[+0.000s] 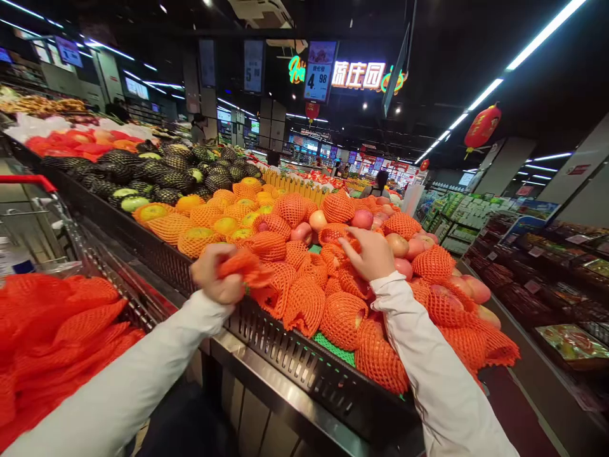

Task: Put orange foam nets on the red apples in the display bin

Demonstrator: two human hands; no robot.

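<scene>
My left hand (216,276) is closed around a crumpled orange foam net sleeve (247,268), held over the front edge of the display. Out over the pile of apples reaches my right hand (368,252), its thumb and forefinger apart beside a netted apple (333,233); its other fingers are partly hidden. Many apples wear orange foam nets, like the netted apple (343,317) near the front. Bare red apples (362,219) lie among them toward the back and right.
A black slotted rim (295,362) borders the display. Netted oranges (197,238) and dark-netted green fruit (176,165) lie to the left. A cart (28,181) stands at far left, above a heap of orange nets (57,336). Packaged goods (571,343) fill shelves at right.
</scene>
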